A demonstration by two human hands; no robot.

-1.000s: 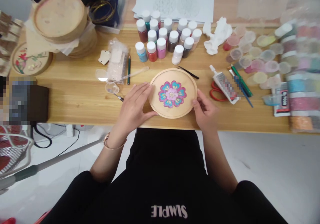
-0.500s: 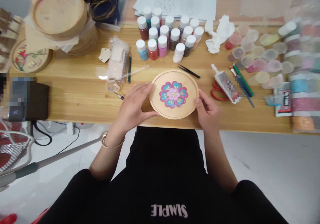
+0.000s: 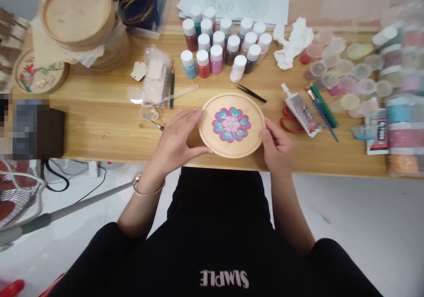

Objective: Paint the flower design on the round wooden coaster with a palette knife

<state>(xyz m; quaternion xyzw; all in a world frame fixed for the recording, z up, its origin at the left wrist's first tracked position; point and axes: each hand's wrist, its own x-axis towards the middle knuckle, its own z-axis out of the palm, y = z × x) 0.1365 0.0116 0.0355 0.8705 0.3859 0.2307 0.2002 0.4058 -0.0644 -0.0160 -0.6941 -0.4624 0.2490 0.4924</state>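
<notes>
A round wooden plaque (image 3: 208,129) with a raised rim is at the front edge of the table, bearing a flower (image 3: 231,124) in pink, magenta and blue. My left hand (image 3: 177,140) grips its left rim, thumb at the lower edge and fingers along the upper left. On the right side, my right hand (image 3: 278,144) pinches the rim between thumb and fingers. Just behind the plaque lie black tweezers (image 3: 251,93). A thin tool (image 3: 155,123) rests by my left hand, and red-handled scissors (image 3: 291,121) lie beyond my right hand.
Several white-capped paint bottles (image 3: 218,45) stand behind the plaque, in front of printed sheets (image 3: 232,1). To the right are a glue tube (image 3: 302,111), brushes (image 3: 323,107), crumpled tissue (image 3: 293,43) and small cups (image 3: 351,76). Stacked wooden discs (image 3: 77,14) and a dark box (image 3: 49,131) occupy the left.
Both hands keep their hold on the plaque, which looks nearly still. The whole view has shifted very slightly.
</notes>
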